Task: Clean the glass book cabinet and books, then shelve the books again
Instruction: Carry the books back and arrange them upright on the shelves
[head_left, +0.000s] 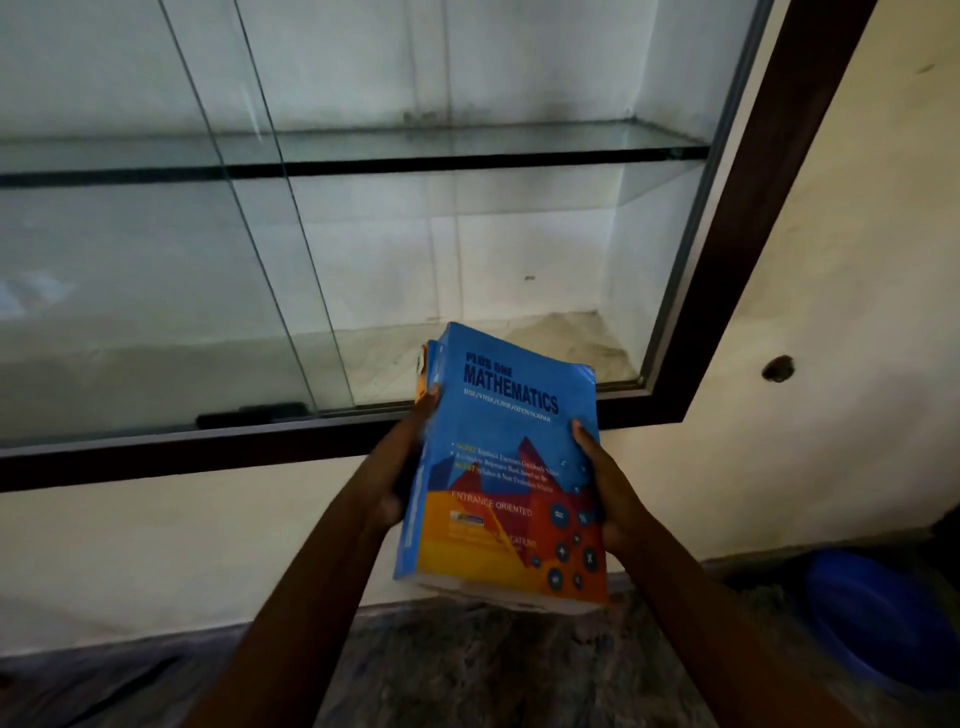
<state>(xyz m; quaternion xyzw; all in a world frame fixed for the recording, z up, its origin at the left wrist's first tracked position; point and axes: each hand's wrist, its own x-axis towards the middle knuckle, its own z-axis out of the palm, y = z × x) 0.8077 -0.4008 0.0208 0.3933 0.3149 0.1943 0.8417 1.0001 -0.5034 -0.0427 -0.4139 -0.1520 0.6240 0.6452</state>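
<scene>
Head view, status check.

A: State the position of the load and the grip.

B: The mathematics book (509, 467) lies cover-up on top of a small stack of books (423, 366). The stack is carried in the air in front of the glass book cabinet (753, 218), its far end level with the lower sill at the open right-hand section. The left hand (410, 467) clasps the spine side and the right hand (605, 493) clasps the page side, with a thumb on the cover. Both hands are closed around the stack. Nothing rests on the cabinet floor (519, 343) or on the glass shelf (467, 156).

A: State the orientation.

B: The long axis runs from the person towards the cabinet, with the far end leaning slightly left. The head of the title points at the opening and the spine faces left.

A: List the likely faults and their causes.

B: Fault one: the lower books stick out at the far left corner and are not squared up, so they may slide out if the stack tips forward. Fault two: the leading corner may strike the edge of the sliding glass door (311, 291) or the sill, because the stack enters end-first close to both. Fault three: the cabinet floor shows a pale, dusty patch, and books set down there would probably pick up dirt again
</scene>
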